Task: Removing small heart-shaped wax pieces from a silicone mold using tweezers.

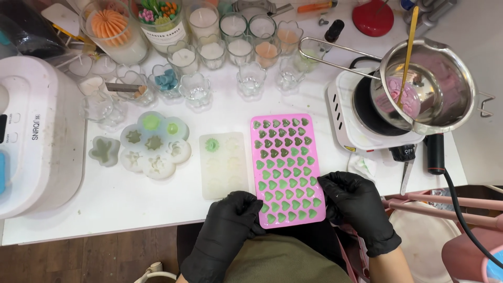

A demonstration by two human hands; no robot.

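Both gloved hands, left (226,222) and right (358,209), pinch the near corners of the pink heart mould (287,170), keeping it level at the counter (157,202) edge so its green fillings stay put.

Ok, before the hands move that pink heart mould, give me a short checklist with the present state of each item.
1. Left hand on the pink heart mould, near corner: ok.
2. Right hand on its near right edge: ok.
3. Mould flat on the white table: ok.
4. Green fill set hard: cannot tell.
5. Clear mould close beside, apart: ok.
6. Metal pot on hot plate, away from hands: ok.
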